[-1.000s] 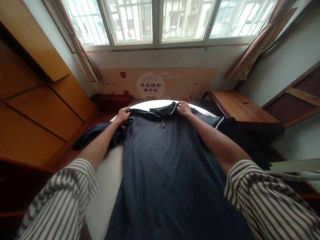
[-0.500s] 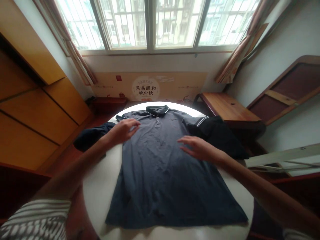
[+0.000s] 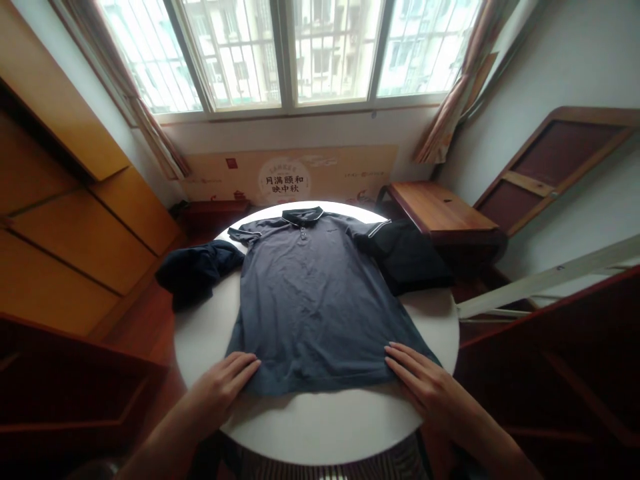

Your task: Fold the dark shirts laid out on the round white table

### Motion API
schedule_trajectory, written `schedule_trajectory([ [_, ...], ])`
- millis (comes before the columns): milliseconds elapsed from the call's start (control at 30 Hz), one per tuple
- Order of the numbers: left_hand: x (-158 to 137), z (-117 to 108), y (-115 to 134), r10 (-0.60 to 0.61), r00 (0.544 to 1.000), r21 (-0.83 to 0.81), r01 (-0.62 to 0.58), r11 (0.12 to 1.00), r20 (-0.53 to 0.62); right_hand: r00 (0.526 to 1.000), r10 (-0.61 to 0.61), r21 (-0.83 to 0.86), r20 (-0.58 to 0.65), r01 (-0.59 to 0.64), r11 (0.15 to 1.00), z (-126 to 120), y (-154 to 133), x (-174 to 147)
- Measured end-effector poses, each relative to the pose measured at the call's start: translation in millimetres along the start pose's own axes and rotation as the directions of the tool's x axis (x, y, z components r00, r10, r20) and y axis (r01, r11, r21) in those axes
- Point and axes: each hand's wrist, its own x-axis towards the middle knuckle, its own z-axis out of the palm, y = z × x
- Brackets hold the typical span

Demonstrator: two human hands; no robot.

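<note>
A dark grey polo shirt [image 3: 310,293] lies spread face up, with its collar at the far side and its hem towards me. My left hand [image 3: 227,380] rests on the hem's left corner, fingers stretched over the cloth. On the opposite corner lies my right hand [image 3: 417,377], open, its fingers extended flat on the fabric. Both thumbs are mostly hidden. White piping edges the collar and sleeves.
The shirt lies on a round white table [image 3: 320,427]. A dark bundled garment [image 3: 197,270] hangs over its left edge, and black folded cloth [image 3: 413,257] sits at the right. Beyond stands a wooden desk [image 3: 445,207] below the window [image 3: 325,53].
Both hands have come down from above the shirt's chest to its bottom corners. The view has shifted, and the shirt's hem now appears higher in the picture.
</note>
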Motion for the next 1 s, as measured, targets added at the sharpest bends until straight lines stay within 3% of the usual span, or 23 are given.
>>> schedule_trajectory([
  [167,-7,-12,-3,-0.106,0.968,-0.014,0.106,0.994,-0.227,0.995,0.056,0.052,-0.078,-0.052,0.997,-24,-4,5],
  [300,-16,-27,-11,-0.147,0.922,-0.036,0.144,0.989,-0.358,0.998,0.034,0.112,-0.051,-0.028,0.993,-36,-16,7],
  [467,-32,-32,-23,-0.060,0.967,-0.055,0.047,0.997,-0.249,0.998,-0.057,0.083,0.017,0.056,0.995,-28,-26,3],
  [600,-43,-27,-25,-0.120,0.972,-0.062,0.109,0.992,-0.200,0.999,-0.035,0.093,0.019,0.033,0.995,-22,-25,-7],
  [767,-47,-29,-23,-0.212,0.975,-0.150,0.201,0.968,-0.061,0.996,0.080,0.043,-0.044,-0.078,0.996,-20,-18,-15],
  [1000,-62,-49,-36,-0.216,0.976,-0.279,0.218,0.935,0.040,0.984,0.019,0.075,-0.179,-0.006,0.997,-39,-23,-16],
])
